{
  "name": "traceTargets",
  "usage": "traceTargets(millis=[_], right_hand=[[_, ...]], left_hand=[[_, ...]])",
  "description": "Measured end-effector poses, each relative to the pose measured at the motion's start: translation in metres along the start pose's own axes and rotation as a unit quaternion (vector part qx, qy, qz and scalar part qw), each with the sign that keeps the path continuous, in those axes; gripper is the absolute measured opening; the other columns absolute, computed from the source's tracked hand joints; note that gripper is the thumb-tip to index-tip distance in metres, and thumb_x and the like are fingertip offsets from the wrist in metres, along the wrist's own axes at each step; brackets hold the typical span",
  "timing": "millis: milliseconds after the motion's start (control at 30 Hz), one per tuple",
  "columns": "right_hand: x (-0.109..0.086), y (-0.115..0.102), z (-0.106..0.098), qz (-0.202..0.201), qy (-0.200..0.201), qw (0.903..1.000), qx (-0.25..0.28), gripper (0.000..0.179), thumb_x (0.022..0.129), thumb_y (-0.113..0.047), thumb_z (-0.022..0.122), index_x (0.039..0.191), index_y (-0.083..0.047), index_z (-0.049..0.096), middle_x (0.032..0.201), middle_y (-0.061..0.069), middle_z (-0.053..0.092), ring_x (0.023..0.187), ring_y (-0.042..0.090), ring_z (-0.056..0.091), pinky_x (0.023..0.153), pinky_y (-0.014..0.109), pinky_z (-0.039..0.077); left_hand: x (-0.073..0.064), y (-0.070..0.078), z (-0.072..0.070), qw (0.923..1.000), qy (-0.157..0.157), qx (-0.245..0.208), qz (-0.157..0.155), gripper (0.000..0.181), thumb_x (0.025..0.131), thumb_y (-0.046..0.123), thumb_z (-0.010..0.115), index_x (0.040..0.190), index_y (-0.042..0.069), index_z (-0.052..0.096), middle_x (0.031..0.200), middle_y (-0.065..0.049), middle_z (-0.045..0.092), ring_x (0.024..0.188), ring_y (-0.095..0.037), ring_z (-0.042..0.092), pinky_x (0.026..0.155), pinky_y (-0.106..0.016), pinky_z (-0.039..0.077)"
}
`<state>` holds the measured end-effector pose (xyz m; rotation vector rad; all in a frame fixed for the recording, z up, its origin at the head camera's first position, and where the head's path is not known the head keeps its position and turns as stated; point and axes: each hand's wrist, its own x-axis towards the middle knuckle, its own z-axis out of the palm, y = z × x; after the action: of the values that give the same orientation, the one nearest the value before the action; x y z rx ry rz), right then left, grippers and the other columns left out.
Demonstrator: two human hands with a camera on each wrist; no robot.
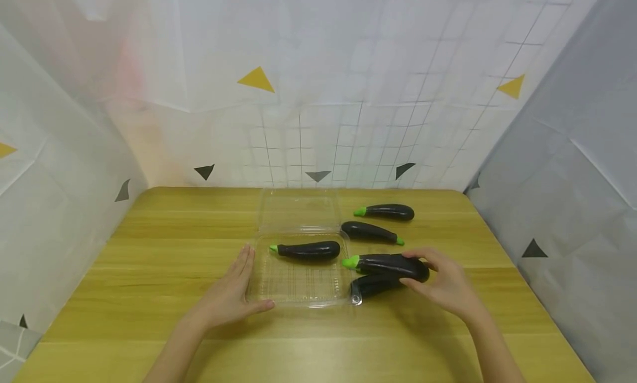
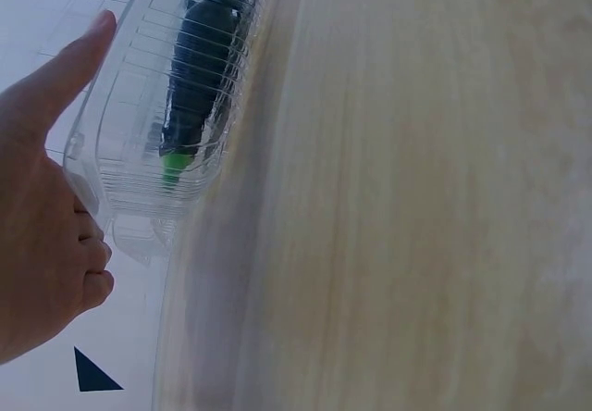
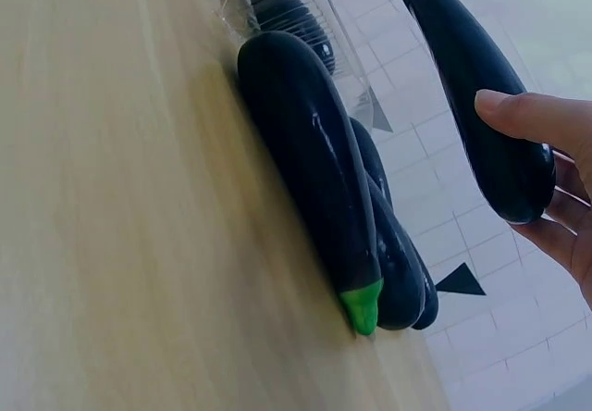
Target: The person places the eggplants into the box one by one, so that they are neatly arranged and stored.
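Touching the clear tray (image 1: 298,289), your left hand (image 1: 229,294) spreads thumb from fingers; your right hand (image 1: 448,283) pinches a raised eggplant (image 1: 385,264) above the lower eggplant (image 1: 376,285): hold it level, clear of the rim. A third eggplant (image 1: 309,251) lies inside, two others (image 1: 369,231) farther right.

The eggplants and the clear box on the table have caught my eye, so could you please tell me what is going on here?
A person's right hand holds an eggplant up off the table, to the right of the clear box. The left hand rests against the box's left side. The lid is open, one eggplant lies inside, and three more eggplants lie on the table to the right.
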<state>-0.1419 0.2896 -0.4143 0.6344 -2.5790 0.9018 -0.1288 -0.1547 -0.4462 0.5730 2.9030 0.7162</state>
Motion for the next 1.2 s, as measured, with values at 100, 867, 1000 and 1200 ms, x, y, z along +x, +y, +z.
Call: traceTargets(millis=[100, 867, 1000, 1200], right_hand=[[0.004, -0.004, 0.001, -0.005, -0.001, 1.0, 0.007, 0.049, 0.065, -0.012, 0.09, 0.109, -0.019, 0.069, 0.107, -0.007, 0.067, 0.099, 0.015, 0.063, 0.079, 0.036, 0.057], [0.024, -0.022, 0.013, -0.06, 0.002, 0.9982, 0.005, 0.052, 0.065, -0.017, 0.09, 0.111, -0.019, 0.067, 0.106, -0.01, 0.066, 0.09, 0.01, 0.062, 0.07, 0.024, 0.054], [0.026, -0.026, 0.014, -0.056, -0.002, 0.9984, 0.001, 0.051, 0.066, -0.019, 0.09, 0.111, -0.02, 0.067, 0.107, -0.01, 0.065, 0.093, 0.01, 0.063, 0.071, 0.03, 0.056], [0.029, -0.029, 0.017, -0.057, -0.006, 0.9983, 0.006, 0.051, 0.067, -0.02, 0.09, 0.112, -0.021, 0.066, 0.107, -0.011, 0.065, 0.091, 0.009, 0.062, 0.071, 0.031, 0.056]], left_hand=[[0.0, 0.001, 0.0, 1.0, 0.0, -0.001, 0.0, 0.118, 0.08, 0.066, 0.064, 0.152, -0.004, 0.003, 0.158, -0.021, -0.006, 0.143, -0.041, 0.007, 0.11, -0.055, 0.023], [0.0, 0.001, 0.001, 1.0, -0.004, -0.002, -0.002, 0.118, 0.08, 0.066, 0.064, 0.152, -0.004, 0.001, 0.158, -0.02, -0.008, 0.143, -0.041, 0.006, 0.111, -0.055, 0.022], [0.0, 0.0, 0.002, 1.0, -0.003, -0.002, 0.002, 0.118, 0.08, 0.066, 0.064, 0.152, -0.004, 0.001, 0.158, -0.021, -0.007, 0.142, -0.042, 0.007, 0.11, -0.056, 0.022], [0.0, 0.0, 0.002, 1.0, 0.0, -0.002, 0.005, 0.118, 0.08, 0.065, 0.064, 0.151, -0.005, 0.002, 0.158, -0.022, -0.006, 0.142, -0.042, 0.007, 0.11, -0.055, 0.022]])
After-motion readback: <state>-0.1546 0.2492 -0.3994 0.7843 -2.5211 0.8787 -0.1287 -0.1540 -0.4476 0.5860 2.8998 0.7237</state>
